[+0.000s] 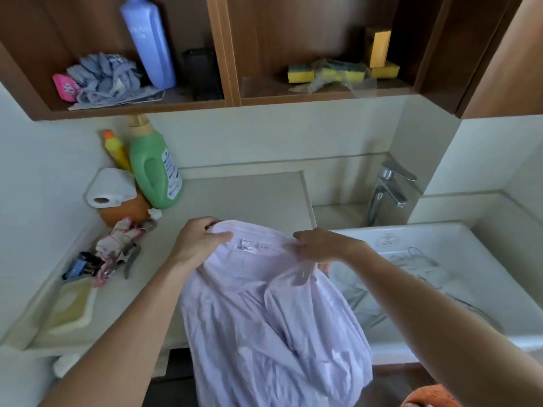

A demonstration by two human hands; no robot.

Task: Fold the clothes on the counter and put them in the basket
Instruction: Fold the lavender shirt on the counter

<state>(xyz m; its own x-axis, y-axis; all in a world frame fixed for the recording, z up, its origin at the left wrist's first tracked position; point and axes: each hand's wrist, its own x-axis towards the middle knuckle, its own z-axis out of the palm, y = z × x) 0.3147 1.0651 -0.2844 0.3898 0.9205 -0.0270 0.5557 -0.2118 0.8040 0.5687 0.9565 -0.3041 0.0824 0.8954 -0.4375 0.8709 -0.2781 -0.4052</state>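
A pale lilac collared shirt [264, 312] hangs from both my hands over the front edge of the beige counter [235, 195]. My left hand [199, 242] grips the collar's left end with the thumb over the fabric. My right hand [320, 245] pinches the collar's right end. The neck labels face up between the two hands. The shirt's body is crumpled and drops below the counter edge. An orange woven thing [426, 398], possibly the basket, shows at the bottom right corner.
A green detergent bottle [155, 168], yellow bottle [116, 149], paper roll [110, 188], orange pot [126, 211] and a heap of clips and pink cloth [111, 254] crowd the counter's left. A white sink [440, 277] with faucet [388, 192] lies right. Shelves hang overhead.
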